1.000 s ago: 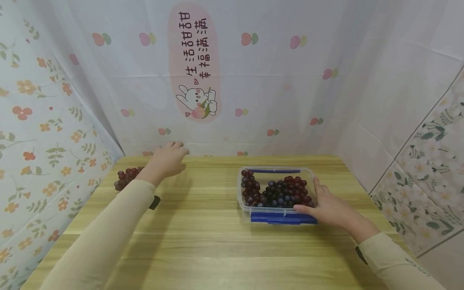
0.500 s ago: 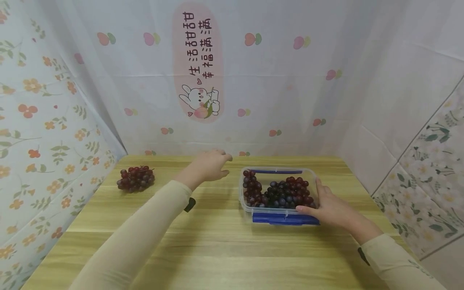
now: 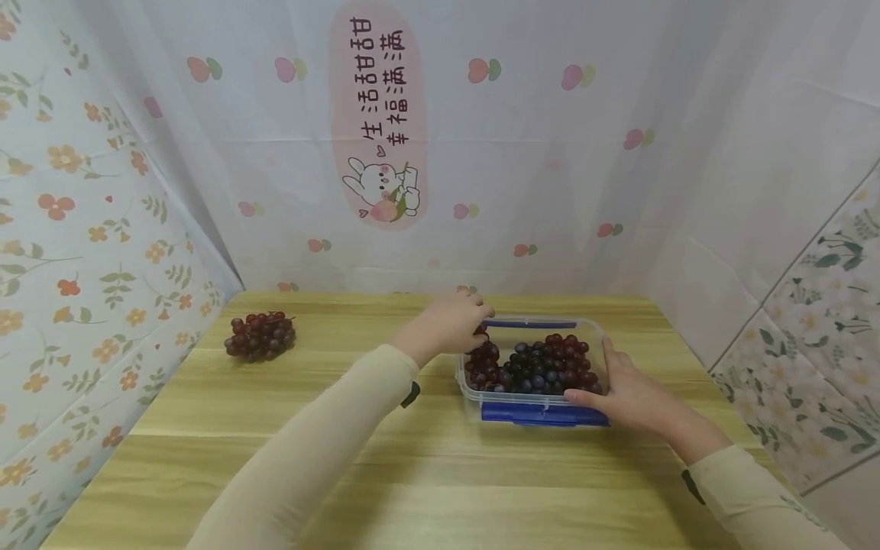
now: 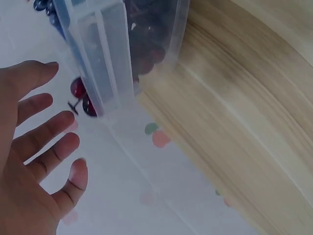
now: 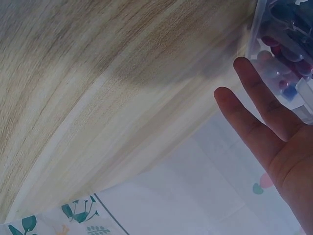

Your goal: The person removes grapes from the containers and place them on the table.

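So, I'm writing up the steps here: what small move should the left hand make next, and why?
Probably reach in and pinch the stem of the grapes at the left end of the container. The left hand is beside them, fingers apart and holding nothing; the stem shows at the rim, and the right hand holds the opposite end.

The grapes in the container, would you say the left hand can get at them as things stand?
Likely yes: the left hand is empty by the container, with nothing covering the grapes inside.
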A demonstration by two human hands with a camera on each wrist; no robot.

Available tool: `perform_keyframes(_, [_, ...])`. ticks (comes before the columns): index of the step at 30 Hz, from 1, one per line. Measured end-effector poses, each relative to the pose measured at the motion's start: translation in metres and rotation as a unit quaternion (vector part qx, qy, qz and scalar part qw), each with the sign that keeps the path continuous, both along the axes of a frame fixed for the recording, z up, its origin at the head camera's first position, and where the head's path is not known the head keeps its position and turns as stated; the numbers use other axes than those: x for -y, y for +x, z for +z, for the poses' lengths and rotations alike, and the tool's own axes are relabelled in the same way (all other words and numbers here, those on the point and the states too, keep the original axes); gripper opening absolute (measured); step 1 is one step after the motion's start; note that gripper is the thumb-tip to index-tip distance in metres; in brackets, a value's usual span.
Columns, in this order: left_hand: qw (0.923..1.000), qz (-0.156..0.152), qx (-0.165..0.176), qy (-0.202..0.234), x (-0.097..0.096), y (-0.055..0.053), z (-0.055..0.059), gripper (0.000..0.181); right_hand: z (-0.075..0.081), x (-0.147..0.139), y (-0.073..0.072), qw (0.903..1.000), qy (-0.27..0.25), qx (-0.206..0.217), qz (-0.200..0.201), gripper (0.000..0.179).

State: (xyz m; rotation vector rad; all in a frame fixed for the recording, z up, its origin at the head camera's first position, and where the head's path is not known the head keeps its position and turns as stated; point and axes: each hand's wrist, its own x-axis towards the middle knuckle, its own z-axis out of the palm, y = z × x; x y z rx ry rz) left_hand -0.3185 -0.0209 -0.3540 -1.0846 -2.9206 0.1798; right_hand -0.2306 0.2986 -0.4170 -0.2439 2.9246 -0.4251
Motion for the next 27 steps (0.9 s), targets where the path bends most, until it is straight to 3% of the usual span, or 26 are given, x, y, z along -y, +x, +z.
perform_keyframes(4, [0.9993,-0.003,0.021,-0.032,-0.011,0.003,-0.002,0.051,0.000,-0.001,0.000,1.0000,-0.001,0.003,0.000,0.136])
perform_keyframes(10, [0.9986,0.024,0.034,-0.034,-0.021,0.007,-0.006,0.050,0.002,0.000,0.001,1.0000,-0.002,0.005,-0.001,0.136])
perform_keyframes(17, [0.9964,0.035,0.005,-0.078,-0.027,0.009,-0.012,0.021,0.000,-0.001,0.000,1.0000,-0.007,0.000,-0.002,0.136])
perform_keyframes(27, [0.9950,0.040,-0.016,-0.090,-0.026,0.007,-0.019,0.021,-0.001,-0.002,-0.001,0.9999,-0.008,0.007,0.001,0.136])
